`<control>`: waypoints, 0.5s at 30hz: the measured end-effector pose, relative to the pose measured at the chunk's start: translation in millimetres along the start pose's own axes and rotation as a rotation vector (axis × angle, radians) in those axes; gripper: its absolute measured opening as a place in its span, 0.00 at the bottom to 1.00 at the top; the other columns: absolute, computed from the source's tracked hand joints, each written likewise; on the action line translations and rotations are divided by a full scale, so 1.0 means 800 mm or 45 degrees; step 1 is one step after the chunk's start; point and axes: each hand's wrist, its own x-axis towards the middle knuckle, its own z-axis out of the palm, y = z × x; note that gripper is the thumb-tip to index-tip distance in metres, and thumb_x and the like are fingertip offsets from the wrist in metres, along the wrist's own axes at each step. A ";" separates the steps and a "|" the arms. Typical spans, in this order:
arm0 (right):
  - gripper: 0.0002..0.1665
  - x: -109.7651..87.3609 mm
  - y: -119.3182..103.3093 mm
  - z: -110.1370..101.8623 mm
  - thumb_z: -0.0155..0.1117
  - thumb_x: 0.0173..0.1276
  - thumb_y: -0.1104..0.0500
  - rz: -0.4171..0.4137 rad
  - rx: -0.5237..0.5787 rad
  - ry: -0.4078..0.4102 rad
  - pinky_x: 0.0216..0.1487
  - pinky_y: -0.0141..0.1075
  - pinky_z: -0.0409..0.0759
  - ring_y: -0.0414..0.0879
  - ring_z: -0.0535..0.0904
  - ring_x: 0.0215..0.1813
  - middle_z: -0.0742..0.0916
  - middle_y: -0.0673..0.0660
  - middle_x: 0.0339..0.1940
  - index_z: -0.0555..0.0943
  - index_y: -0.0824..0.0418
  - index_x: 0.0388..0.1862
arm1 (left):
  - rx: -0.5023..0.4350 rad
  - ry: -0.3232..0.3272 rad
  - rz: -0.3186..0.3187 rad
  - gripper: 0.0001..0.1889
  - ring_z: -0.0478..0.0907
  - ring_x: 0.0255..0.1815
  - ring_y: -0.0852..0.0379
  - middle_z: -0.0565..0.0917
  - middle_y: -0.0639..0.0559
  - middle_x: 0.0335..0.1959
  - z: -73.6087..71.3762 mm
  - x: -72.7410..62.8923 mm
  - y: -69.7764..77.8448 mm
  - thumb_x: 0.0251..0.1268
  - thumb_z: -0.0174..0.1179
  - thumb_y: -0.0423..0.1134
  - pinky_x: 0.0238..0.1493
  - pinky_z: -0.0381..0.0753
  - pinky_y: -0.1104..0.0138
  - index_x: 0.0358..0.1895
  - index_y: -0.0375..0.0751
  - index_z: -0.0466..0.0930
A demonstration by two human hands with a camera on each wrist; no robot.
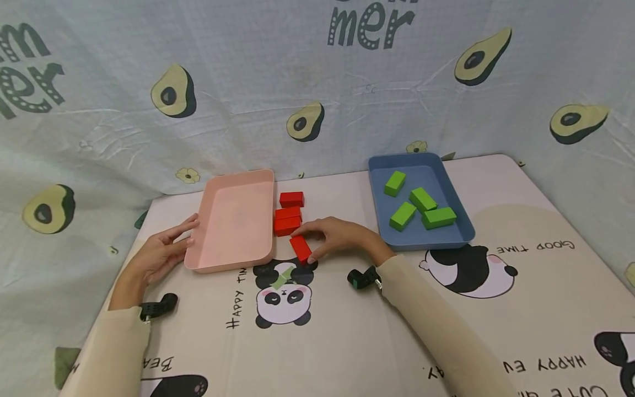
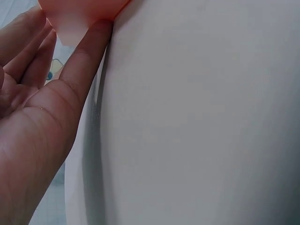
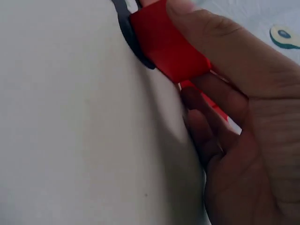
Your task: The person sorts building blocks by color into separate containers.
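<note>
My right hand [image 1: 342,234] pinches a red block [image 1: 300,248] between thumb and fingers, close over the panda print. In the right wrist view the thumb lies along the face of this red block [image 3: 168,42]. Just behind it, several more red blocks [image 1: 288,225] sit beside the right wall of a pink tray [image 1: 230,220]. My left hand [image 1: 160,251] rests against the tray's left side with its fingers extended. The left wrist view shows a fingertip touching the pink tray wall [image 2: 75,16].
A blue tray [image 1: 421,245] with several green blocks [image 1: 439,218] stands at the back right. Behind the table hangs a cloth [image 1: 238,82] printed with avocados. Panda prints and lettering mark the tablecloth [image 1: 317,347].
</note>
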 end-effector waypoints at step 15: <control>0.41 0.014 0.007 -0.019 0.77 0.61 0.53 -0.061 0.057 -0.130 0.54 0.33 0.78 0.45 0.72 0.59 0.78 0.52 0.68 0.74 0.50 0.74 | -0.097 0.005 -0.013 0.28 0.74 0.63 0.75 0.45 0.60 0.85 0.001 0.000 0.001 0.77 0.52 0.25 0.58 0.81 0.72 0.77 0.39 0.64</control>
